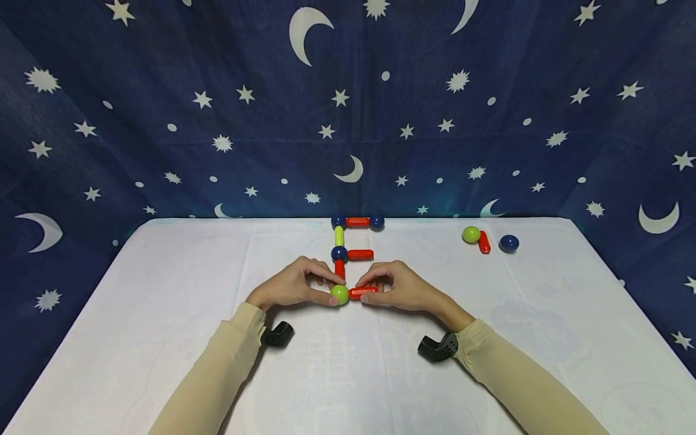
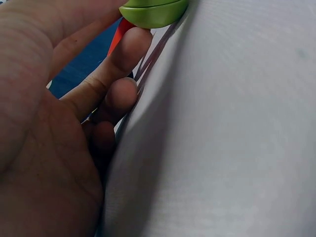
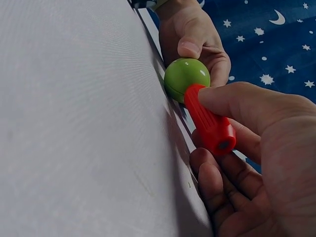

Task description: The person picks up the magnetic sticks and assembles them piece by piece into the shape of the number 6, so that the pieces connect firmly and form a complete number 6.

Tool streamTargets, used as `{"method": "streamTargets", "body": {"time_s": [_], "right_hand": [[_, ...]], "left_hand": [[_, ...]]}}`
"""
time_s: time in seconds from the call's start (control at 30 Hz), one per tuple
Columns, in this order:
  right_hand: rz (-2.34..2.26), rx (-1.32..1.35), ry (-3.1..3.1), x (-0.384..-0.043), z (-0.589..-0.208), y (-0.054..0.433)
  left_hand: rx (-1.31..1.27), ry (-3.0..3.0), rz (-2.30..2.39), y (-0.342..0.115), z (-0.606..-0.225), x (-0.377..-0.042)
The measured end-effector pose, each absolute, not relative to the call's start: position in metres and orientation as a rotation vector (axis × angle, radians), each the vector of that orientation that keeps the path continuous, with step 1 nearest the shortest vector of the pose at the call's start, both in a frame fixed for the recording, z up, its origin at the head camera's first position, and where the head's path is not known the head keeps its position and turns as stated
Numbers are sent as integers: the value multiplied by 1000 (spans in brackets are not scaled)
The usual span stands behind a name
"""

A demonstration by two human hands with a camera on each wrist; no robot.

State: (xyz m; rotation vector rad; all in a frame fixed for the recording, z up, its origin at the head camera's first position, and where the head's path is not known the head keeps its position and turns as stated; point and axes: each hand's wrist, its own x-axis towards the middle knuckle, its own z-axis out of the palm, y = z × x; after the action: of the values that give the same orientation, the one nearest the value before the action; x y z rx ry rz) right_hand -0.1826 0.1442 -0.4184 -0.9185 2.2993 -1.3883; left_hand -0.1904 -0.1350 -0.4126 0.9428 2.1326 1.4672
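My left hand [image 1: 298, 283] pinches a glossy green ball [image 1: 339, 294] between thumb and fingers at the near end of a ball-and-rod figure. A red rod [image 1: 363, 292] lies between the thumb and fingers of my right hand [image 1: 401, 287]; in the right wrist view its far end touches the green ball [image 3: 186, 74]. From that ball a second red rod [image 1: 339, 270] runs back to a dark blue ball [image 1: 339, 254], which has another red rod [image 1: 360, 255] on its right. Farther back come a yellow-green rod [image 1: 339, 236], a blue ball [image 1: 338, 222], a red rod [image 1: 357, 222] and one more blue ball [image 1: 377, 222].
Off to the right lie a loose green ball [image 1: 471, 234], a red rod [image 1: 484, 242] beside it and a dark blue ball [image 1: 509, 243]. The white-covered table [image 1: 337, 380] ends against a dark blue curtain [image 1: 261, 151] with moons and stars.
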Motion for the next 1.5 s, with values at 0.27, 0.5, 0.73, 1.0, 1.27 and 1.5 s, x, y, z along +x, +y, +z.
{"method": "streamTargets", "body": {"time_s": [0.27, 0.5, 0.73, 1.0, 1.27, 1.5], "right_hand": [[-1388, -934, 2292, -183, -419, 145], [-1399, -934, 2284, -182, -420, 144], [-1409, -925, 2273, -182, -419, 145], [-1383, -895, 2288, -181, -417, 144], [-1390, -897, 2279, -182, -417, 144], [-1381, -902, 2287, -182, -418, 144]], "left_hand": [[928, 2132, 1468, -134, -412, -190], [935, 2123, 1477, -135, -412, -191], [806, 2236, 1588, -132, -412, -192], [513, 2525, 1765, -119, -410, -191], [400, 2633, 1709, -109, -412, -198], [351, 2652, 1651, -103, -412, -203]]}}
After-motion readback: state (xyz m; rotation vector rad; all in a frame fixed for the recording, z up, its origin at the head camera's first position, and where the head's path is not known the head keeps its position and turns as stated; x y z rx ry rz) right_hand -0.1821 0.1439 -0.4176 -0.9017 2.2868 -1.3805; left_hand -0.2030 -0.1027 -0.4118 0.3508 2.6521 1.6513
